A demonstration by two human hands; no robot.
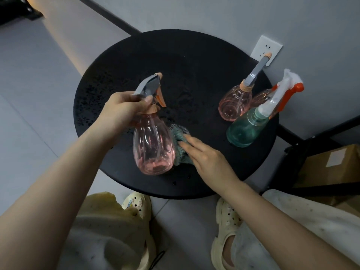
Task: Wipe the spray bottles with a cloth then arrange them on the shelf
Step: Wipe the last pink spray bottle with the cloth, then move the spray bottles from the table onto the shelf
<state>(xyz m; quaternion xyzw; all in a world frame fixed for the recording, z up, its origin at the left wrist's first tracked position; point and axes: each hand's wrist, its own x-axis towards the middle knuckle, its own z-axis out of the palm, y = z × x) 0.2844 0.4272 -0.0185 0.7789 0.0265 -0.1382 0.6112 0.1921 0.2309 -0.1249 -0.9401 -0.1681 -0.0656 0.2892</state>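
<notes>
On the round black table (194,61): pink bottle (153,145) at 7 o'clock, tilted.
Left hand (124,110): clenched round its grey sprayer head alone.
Right hand (206,154): flat, pressing the cloth (180,137) to the bottle's side.
Risk: hard rubbing could twist it loose.
Others: pink bottle (233,104) and green bottle (245,129) crowd 3 o'clock, easily knocked off the edge.
Shelf (303,145): dark frame at right, none placed yet.

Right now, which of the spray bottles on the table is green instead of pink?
The green bottle with the white and orange trigger, at the table's right edge. The others are pink, including the one in the left hand.
</notes>
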